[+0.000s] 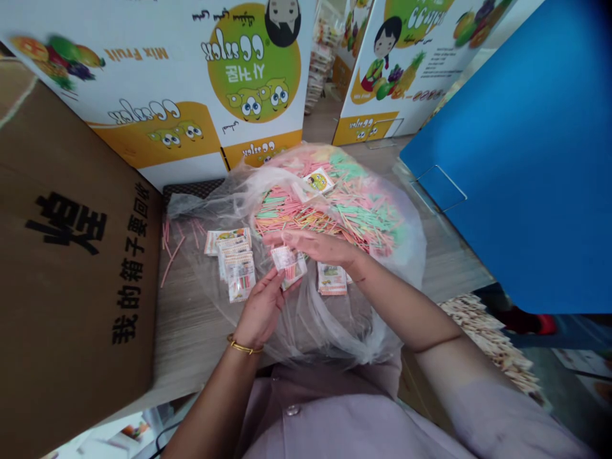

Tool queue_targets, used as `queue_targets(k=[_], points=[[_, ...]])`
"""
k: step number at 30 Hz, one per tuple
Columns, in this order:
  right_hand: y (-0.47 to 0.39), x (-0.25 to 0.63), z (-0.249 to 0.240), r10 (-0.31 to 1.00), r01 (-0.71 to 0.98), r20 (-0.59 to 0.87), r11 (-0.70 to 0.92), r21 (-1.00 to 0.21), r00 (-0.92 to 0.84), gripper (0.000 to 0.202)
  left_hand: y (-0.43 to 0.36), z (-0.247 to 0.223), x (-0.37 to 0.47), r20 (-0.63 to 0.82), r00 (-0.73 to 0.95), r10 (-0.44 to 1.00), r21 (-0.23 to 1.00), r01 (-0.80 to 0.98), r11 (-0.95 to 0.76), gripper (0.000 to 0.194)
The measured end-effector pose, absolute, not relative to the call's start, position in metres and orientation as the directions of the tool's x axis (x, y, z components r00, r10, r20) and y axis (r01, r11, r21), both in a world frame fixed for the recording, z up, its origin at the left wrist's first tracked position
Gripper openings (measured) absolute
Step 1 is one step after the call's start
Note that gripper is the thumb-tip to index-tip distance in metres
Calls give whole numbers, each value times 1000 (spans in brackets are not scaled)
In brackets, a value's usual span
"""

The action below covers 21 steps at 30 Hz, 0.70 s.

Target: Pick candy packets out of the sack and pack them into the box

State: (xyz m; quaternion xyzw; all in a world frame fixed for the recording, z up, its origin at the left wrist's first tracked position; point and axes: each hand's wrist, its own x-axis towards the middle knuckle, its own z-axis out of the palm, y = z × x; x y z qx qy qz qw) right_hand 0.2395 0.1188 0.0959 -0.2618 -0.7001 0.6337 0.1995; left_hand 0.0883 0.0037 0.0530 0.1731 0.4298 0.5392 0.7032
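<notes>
Wood-grain counter (191,331), hemmed in by printed cartons: brown cardboard box (71,255) along the left edge, white-and-yellow fruit-print boxes (191,83) across the back, blue panel (516,159) on the right.

Left hand (261,306), gold bangle (243,347) at the wrist, curled from below around a small printed packet (288,264), thumb and fingers closed on its lower edge. Right hand (320,245) reaching across from the right, fingers mostly flat and loosely bent over the top of the same packet, touching it; whether pinching or only resting on it, hard to tell. Packet held just above the near middle of the counter, over the crumpled clear plastic bag (306,319).

Just left of the hands, a short overlapping row of filled packets (234,261) lying on the plastic. Just right, one more packet (332,279) under the right wrist. Behind the hands, toward the back edge, a heap of pink, green and orange sticks (349,210) in the open bag, with another packet (318,182) on top. Loose pink sticks (169,245) scattered near the back left corner.

Likely trouble: thin sticks slipping out of the packet's open end if tilted, or the slick plastic shifting under a wrist and knocking the finished row askew. Also possible: a sleeve or forearm dragging the heap toward the near edge.
</notes>
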Motion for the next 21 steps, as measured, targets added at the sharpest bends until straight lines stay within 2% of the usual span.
queue_targets(k=[2,5,11,15,19,21], points=[[120,242,94,644,125,-26,109,-986,-764,50,4,53,88,-416,66,907,698,-616,365,23],[122,245,90,583,180,-56,158,-971,-810,51,4,52,86,-422,108,900,693,-601,397,29],[121,248,87,621,124,-10,141,-982,-784,56,4,49,87,-404,96,910,764,-513,393,42],[122,246,85,672,143,-6,149,-978,-740,51,4,52,87,-428,51,902,793,-458,402,40],[121,244,87,584,314,-101,276,-908,-805,33,3,56,85,-457,56,888,790,-432,434,41],[118,243,90,583,336,-96,319,-886,-807,30,2,56,84,-456,54,888,793,-429,433,41]])
